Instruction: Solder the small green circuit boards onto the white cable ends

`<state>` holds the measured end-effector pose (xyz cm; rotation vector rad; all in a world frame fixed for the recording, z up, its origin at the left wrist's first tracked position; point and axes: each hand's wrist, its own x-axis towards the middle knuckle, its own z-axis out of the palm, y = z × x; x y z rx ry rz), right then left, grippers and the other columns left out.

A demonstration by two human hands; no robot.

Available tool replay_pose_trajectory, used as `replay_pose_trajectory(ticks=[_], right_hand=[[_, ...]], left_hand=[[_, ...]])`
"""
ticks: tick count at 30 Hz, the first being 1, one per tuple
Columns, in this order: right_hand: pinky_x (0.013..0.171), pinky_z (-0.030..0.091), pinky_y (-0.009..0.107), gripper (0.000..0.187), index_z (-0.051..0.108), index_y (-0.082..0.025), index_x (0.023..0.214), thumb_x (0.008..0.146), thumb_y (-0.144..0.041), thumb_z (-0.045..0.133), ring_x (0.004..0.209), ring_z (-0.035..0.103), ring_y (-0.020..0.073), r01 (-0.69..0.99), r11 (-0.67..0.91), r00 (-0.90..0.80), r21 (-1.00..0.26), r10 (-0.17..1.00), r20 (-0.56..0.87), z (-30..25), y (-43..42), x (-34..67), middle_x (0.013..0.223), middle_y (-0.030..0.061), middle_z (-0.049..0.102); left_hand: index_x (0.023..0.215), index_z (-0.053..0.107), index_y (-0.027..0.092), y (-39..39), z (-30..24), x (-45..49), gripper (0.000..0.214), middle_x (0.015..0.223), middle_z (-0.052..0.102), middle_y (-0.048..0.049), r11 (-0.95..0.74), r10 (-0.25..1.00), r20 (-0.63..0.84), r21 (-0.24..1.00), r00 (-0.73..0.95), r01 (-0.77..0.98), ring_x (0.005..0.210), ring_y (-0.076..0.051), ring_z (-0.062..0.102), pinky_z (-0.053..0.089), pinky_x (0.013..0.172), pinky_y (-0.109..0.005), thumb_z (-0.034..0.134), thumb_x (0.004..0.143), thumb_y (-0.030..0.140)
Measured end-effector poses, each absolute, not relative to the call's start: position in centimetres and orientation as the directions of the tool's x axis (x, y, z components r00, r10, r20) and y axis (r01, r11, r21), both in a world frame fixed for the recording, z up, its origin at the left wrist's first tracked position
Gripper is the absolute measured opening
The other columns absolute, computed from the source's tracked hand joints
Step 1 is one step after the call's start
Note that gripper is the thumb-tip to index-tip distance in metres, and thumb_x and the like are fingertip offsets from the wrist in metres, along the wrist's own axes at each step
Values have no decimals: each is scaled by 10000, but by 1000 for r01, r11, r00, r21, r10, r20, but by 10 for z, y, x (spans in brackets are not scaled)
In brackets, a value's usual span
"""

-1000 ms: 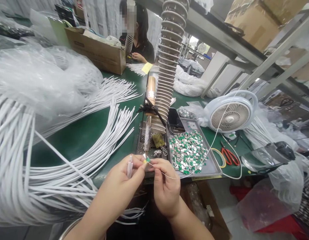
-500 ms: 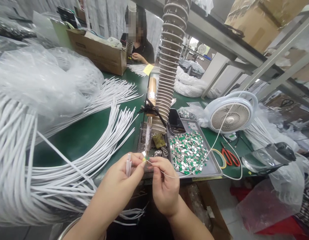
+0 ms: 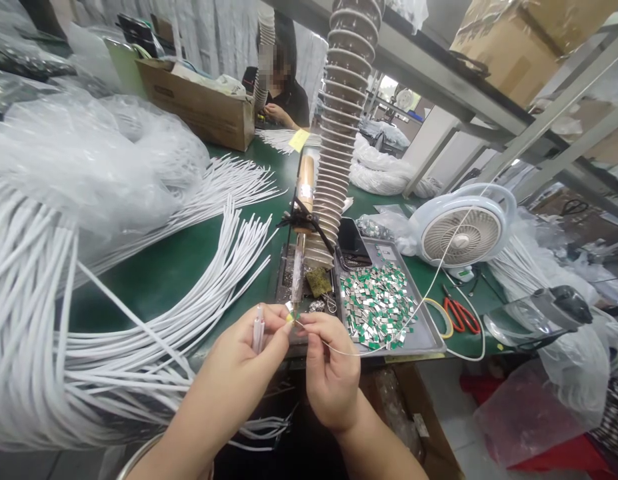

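Head view: green workbench (image 3: 139, 290) beneath apparently steel shelving (image 3: 439, 77)

The left hand (image 3: 241, 363) was curled and raised, thumb on top, with the left forearm (image 3: 189, 433) slanting in from the lower left; the right hand (image 3: 331, 373) stood nearly upright, its fingers (image 3: 316, 327) pinched just beside the left fingertips (image 3: 283, 325), the right forearm (image 3: 383, 450) angling down

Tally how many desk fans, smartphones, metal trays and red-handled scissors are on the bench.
Desk fan: 1
Smartphone: 1
Metal tray: 1
Red-handled scissors: 1
Total: 4
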<state>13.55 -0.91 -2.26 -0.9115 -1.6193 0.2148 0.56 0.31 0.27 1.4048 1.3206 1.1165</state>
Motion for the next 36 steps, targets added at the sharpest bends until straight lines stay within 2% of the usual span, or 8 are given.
replay_pose_trajectory(ticks=[12,19,31,36], right_hand=[[778,571,340,237,586,-199,961,866,-52,427,890,660,175,412,660,12,-628,686,728,-27,-14,137,906,78,673],[752,578,344,222,586,-205,946,878,-75,418,872,665,180,436,647,11,-625,691,723,-28,-16,139,889,73,671],[805,560,374,255,576,-215,1003,863,-55,436,924,635,187,445,655,14,-610,676,736,-34,-19,144,937,74,649],[783,565,328,248,590,-202,995,863,-50,444,890,647,170,436,661,-1,-610,678,735,-32,-18,143,919,75,651]], left_hand=[[647,535,233,0,-3,6,193,879,667,-38,-34,998,22,980,62,194,840,-217,620,488,729,-289,556,798,351],[751,573,246,-6,-9,6,178,862,673,-22,-37,995,12,968,101,249,919,-232,620,493,724,-280,525,831,398],[740,631,235,-11,1,3,244,753,701,-21,-55,994,20,936,103,347,765,-233,655,492,696,-286,506,823,427],[712,647,239,-9,0,2,282,723,705,-15,-22,995,-12,937,96,349,770,-236,659,490,684,-277,506,819,458]])
